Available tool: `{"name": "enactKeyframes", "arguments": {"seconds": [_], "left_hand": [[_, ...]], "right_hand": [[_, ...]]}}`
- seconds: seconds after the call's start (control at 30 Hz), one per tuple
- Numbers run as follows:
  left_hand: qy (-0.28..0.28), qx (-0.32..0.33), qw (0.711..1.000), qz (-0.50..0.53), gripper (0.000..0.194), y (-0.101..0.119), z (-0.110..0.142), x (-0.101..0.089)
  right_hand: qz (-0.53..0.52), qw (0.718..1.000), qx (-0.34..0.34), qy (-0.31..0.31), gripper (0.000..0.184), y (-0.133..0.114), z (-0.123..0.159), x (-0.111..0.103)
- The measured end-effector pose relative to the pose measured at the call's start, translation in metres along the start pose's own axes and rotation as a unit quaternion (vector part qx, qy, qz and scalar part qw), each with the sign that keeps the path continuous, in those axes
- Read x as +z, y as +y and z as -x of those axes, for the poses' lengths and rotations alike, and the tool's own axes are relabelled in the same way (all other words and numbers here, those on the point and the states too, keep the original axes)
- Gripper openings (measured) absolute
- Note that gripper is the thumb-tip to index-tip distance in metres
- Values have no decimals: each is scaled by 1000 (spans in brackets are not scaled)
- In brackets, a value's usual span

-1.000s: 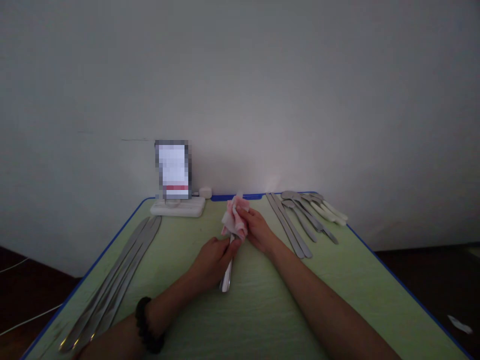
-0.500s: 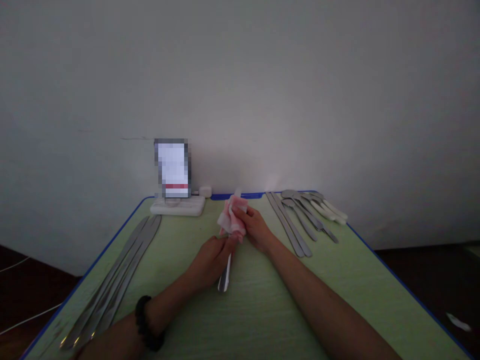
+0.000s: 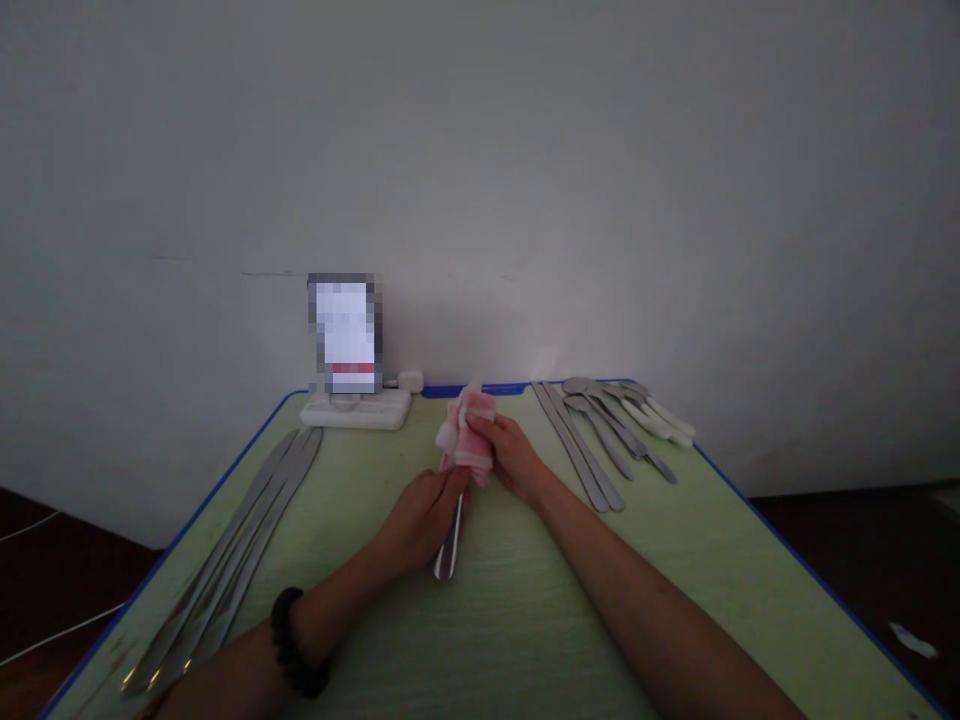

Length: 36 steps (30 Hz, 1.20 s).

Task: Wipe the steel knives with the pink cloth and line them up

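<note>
Near the middle of the table, my left hand (image 3: 426, 512) is closed around a shiny metal piece of cutlery (image 3: 448, 550), whose handle end sticks out below the fingers toward me. My right hand (image 3: 516, 458) pinches a pink and white cloth (image 3: 474, 440), folded around the upper part of that piece. A pale tip shows just above the cloth, but the cloth hides the rest, so its kind cannot be told. Both hands are close together, the left one lower and nearer to me.
Several long table knives (image 3: 225, 560) lie along the table's left side. At right are two straight flat metal pieces (image 3: 577, 450), several spoons (image 3: 600, 430) and white-handled cutlery (image 3: 660, 418). A lit phone (image 3: 346, 335) stands on a white stand (image 3: 356, 410) by the wall.
The pink cloth has shifted and bunched slightly differently around the cutlery, showing more pink. Both hands keep almost the same place and grip.
</note>
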<state>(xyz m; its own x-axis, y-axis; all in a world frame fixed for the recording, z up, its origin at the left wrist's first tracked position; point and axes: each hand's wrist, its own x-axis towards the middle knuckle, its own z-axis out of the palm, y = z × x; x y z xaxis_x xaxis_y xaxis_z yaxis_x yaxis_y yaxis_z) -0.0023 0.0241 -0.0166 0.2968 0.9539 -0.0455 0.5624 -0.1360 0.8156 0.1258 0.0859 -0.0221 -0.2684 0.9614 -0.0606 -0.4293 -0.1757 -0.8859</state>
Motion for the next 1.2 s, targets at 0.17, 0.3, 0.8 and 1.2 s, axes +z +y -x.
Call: {"name": "enactKeyframes", "arguments": {"seconds": [0.17, 0.3, 0.8, 1.2], "left_hand": [[10, 4, 1000, -23, 45, 4, 0, -2], [6, -12, 1000, 15, 50, 4, 1, -2], [0, 15, 998, -58, 41, 2, -1, 0], [-121, 6, 982, 145, 29, 10, 9, -10]], "right_hand": [[42, 999, -16, 6, 26, 1, -1, -2], [56, 998, -16, -3, 28, 2, 0, -2], [-19, 1000, 5, 2, 26, -1, 0, 2], [-190, 970, -36, 144, 19, 0, -19, -14]]}}
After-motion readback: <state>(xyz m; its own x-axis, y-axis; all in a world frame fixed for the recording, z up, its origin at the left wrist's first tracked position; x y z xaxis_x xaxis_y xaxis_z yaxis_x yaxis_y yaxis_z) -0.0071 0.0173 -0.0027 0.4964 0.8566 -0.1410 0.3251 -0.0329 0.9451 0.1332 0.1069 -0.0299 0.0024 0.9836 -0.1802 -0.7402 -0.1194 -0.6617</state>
